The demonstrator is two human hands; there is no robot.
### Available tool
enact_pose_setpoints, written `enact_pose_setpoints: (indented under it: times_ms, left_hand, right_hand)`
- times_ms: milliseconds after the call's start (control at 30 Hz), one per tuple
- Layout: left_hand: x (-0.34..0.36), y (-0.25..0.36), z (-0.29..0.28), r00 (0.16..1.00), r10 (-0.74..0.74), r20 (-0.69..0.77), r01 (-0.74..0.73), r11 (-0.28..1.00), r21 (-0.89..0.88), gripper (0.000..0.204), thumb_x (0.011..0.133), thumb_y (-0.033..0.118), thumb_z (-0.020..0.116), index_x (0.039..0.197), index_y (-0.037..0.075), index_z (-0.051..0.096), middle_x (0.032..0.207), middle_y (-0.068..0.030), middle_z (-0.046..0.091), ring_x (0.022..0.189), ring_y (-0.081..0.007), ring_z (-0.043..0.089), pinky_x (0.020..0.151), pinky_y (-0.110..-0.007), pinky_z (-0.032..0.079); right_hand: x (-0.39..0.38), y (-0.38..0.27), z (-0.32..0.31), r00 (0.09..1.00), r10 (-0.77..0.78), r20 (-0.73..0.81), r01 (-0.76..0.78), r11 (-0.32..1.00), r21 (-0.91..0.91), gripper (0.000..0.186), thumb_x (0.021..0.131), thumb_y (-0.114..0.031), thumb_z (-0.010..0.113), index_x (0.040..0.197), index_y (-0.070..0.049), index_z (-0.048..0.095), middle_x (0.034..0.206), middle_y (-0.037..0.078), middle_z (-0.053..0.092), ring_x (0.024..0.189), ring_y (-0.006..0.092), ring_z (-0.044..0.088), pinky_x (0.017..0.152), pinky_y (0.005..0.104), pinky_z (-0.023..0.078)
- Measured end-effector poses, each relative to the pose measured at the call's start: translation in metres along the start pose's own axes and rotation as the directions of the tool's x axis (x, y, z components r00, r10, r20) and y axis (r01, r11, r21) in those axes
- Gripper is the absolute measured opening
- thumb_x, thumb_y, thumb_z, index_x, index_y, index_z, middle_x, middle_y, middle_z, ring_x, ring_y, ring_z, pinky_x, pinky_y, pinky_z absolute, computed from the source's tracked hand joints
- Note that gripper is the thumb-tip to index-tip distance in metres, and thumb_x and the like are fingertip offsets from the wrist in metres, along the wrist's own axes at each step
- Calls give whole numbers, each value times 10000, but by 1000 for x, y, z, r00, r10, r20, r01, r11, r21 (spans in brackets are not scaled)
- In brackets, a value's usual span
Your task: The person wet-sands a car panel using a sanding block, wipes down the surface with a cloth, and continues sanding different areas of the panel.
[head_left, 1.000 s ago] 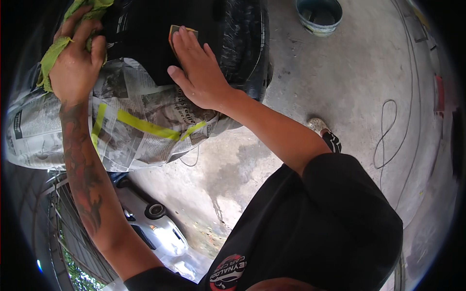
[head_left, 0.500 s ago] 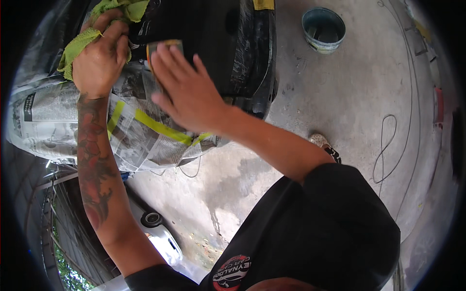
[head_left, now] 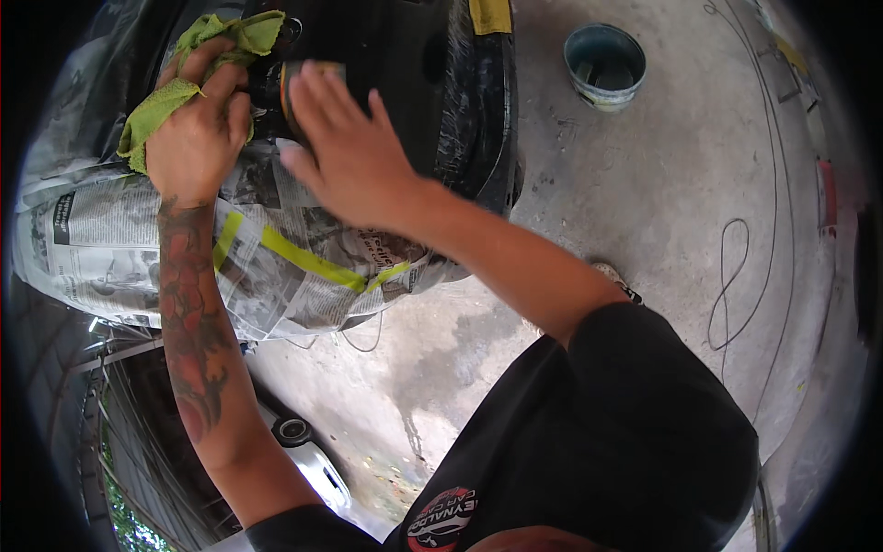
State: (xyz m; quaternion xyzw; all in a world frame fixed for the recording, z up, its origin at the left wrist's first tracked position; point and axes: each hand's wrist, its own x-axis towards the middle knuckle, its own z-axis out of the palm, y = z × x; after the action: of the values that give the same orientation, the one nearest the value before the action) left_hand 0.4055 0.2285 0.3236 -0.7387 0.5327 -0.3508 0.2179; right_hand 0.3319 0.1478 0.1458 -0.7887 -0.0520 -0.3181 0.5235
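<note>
My left hand (head_left: 196, 143) is closed around a crumpled green cloth (head_left: 152, 118), with parts sticking out past the fingers. It rests at the left side of a wet-looking black car body panel (head_left: 391, 101). My right hand (head_left: 354, 156) lies flat, fingers stretched over a thin sanding pad (head_left: 287, 92) with an orange edge, pressed on the panel; the thumb stands apart. Most of the pad is hidden beneath the fingers. Whitish smears run along the panel's right edge. Below both hands, newspaper (head_left: 120, 244) covers the bodywork, fixed with yellow-green tape (head_left: 308, 260).
A bucket (head_left: 605, 69) with dark liquid stands on the concrete floor (head_left: 635, 184) to the right. A yellow piece (head_left: 490, 16) lies on the panel's top right edge. Thin cable (head_left: 727, 285) loops over the floor. A white car (head_left: 317, 465) shows at lower left.
My right hand has slid a little farther up the panel, with the sanding pad under it. My left hand still grips the cloth. The whole view has shifted slightly.
</note>
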Motion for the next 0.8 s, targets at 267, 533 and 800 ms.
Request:
enact_pose_setpoints:
  times_ms: [267,533,800]
  left_hand:
    - [-1,2,-2,1000,-8,19,9,1000,-6,119,791,118,677,909,124,695,1206,4,670,1080,-305,640,890,-414,538]
    - [3,-1,-4,1000,15,13,-15,1000,-6,131,777,113,669,905,125,695,1208,1,670,1072,-308,644,890,-412,541]
    - [0,2,2,1000,11,14,-11,1000,-10,144,786,113,662,925,136,687,1217,10,666,1067,-312,647,888,-420,544]
  right_hand:
    - [46,22,-1,991,50,-123,-40,996,84,717,1023,-457,454,1524,29,291,1625,225,261,1506,386,265,1139,678,280]
    - [83,48,-3,983,71,-171,-44,987,157,685,1015,-444,476,1516,-5,315,1635,211,248,1527,373,216,1161,681,240]
    - [84,89,-13,934,355,-30,-342,918,202,643,1047,-329,427,1589,-62,208,1650,187,221,1530,359,213,1173,605,295]
